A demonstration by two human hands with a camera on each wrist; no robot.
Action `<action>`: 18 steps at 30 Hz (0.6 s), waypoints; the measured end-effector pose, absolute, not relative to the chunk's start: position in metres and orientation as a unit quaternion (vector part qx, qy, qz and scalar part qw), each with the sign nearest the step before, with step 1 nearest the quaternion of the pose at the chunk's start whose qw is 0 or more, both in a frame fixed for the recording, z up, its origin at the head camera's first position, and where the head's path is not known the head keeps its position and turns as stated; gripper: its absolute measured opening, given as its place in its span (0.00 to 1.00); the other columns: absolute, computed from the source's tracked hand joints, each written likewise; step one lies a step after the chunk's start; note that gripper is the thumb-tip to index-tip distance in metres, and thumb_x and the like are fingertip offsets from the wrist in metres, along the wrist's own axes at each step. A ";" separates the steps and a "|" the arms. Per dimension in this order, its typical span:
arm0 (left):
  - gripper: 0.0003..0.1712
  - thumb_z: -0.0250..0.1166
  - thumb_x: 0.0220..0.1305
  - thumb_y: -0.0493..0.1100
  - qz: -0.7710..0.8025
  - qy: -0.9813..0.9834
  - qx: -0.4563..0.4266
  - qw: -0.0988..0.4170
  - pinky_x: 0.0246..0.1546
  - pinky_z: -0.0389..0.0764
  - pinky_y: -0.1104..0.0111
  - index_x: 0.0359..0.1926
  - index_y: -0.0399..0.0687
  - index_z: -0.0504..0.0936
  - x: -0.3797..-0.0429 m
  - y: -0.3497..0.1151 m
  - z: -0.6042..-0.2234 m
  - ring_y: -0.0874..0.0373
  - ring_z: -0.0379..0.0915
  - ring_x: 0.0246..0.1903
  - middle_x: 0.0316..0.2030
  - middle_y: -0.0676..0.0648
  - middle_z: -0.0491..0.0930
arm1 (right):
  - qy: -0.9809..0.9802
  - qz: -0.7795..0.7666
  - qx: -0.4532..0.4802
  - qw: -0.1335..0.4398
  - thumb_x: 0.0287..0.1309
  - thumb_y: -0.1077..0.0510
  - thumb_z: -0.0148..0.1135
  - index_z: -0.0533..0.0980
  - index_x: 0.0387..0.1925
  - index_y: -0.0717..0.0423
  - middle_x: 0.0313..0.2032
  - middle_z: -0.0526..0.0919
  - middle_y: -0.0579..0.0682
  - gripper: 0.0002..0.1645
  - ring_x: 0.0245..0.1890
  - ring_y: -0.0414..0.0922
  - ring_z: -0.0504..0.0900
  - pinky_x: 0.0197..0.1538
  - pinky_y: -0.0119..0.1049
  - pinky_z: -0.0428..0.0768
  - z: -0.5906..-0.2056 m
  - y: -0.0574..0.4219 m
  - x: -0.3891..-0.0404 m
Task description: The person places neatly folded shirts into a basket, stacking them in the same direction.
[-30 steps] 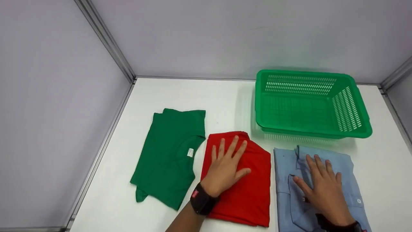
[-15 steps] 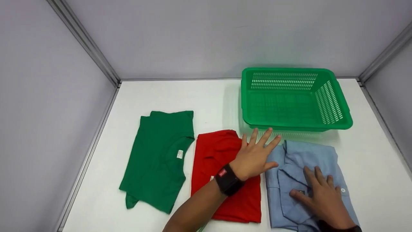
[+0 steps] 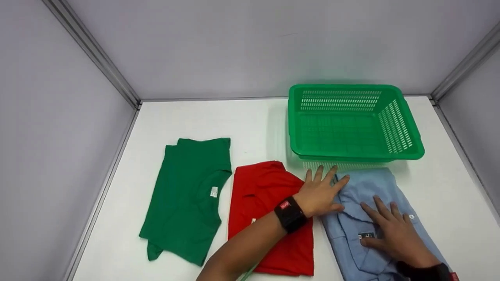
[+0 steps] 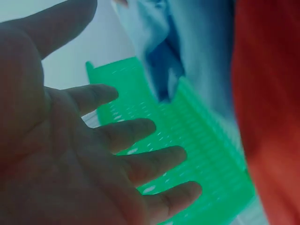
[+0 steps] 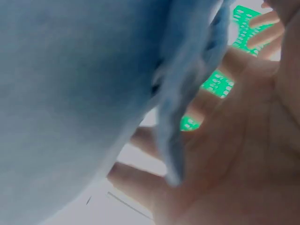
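A folded light-blue shirt [image 3: 365,187] with a pocket flap, white button and dark label lies at the right, tilted on the table. My left hand [image 3: 322,195] is at its upper left edge, fingers spread and straight, its wrist crossing over the folded red shirt [image 3: 254,183]. On the lower part of the blue shirt my right hand [image 3: 394,234] lies with fingers spread, thumb by the label. The left wrist view shows the palm of the left hand [image 4: 79,154] with the blue cloth [image 4: 201,56] beyond it. Further left sits a folded green shirt [image 3: 183,199] with a white neck tag.
Behind the blue shirt stands a green perforated plastic basket [image 3: 415,150] on the white table [image 3: 187,121]. Pale walls [image 3: 218,47] close off the back and both sides. Black bands [image 3: 291,214] circle the wrists.
My left hand has moved right from the red shirt to the blue shirt's upper left edge. The blue shirt has turned slightly and its upper fold lies flatter. The head view has shifted right.
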State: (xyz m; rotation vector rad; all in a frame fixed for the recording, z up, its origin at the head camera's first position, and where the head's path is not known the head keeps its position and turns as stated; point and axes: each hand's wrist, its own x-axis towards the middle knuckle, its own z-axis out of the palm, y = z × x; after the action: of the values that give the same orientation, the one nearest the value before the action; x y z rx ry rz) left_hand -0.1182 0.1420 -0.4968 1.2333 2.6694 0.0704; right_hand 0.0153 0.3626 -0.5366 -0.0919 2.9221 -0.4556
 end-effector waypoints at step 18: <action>0.37 0.65 0.71 0.66 0.065 0.895 0.413 0.154 0.49 0.82 0.65 0.76 0.63 0.70 -0.118 0.174 -0.508 0.55 0.76 0.56 0.65 0.50 0.76 | 0.958 -0.226 0.172 0.044 0.64 0.44 0.73 0.60 0.77 0.68 0.73 0.58 0.82 0.53 0.71 0.85 0.57 0.65 0.84 0.57 -0.523 0.407 0.071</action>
State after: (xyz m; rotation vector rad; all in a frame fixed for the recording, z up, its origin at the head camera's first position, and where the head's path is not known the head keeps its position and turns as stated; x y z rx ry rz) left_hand -0.1182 0.1737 -0.5078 1.1855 2.5665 0.1868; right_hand 0.0711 0.4071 -0.5234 0.5272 2.9280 -0.6911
